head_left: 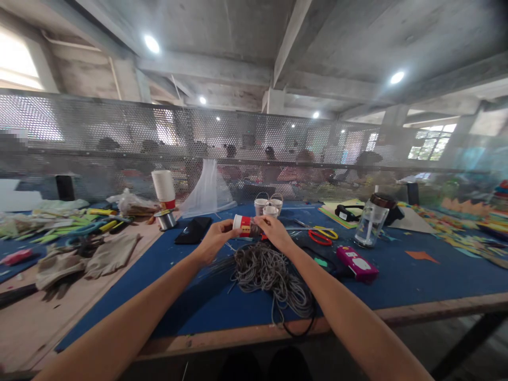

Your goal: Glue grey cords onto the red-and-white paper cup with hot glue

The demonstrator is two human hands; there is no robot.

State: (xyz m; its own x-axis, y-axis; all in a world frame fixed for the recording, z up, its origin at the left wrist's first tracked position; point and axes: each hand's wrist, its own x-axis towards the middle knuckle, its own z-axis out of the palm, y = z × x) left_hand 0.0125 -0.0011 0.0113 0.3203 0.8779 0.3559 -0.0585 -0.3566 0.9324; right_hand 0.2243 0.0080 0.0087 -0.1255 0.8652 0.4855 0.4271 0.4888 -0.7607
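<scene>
A red and white paper cup lies sideways in the air between my hands. My left hand is closed around its white end, thumb and fingers pinching it. At the other end, my right hand has its fingers pressed together on the cup, where a greyish band shows; whether that is cord cannot be made out. Just below spreads a tangled heap of grey cord on the blue table mat. Behind the hands stand three small white cups with thin handles.
Red and yellow scissors, a magenta box and a clear bottle stand to the right. On the left are a black phone, a tin can, stacked paper cups and work gloves. A perforated metal screen runs behind.
</scene>
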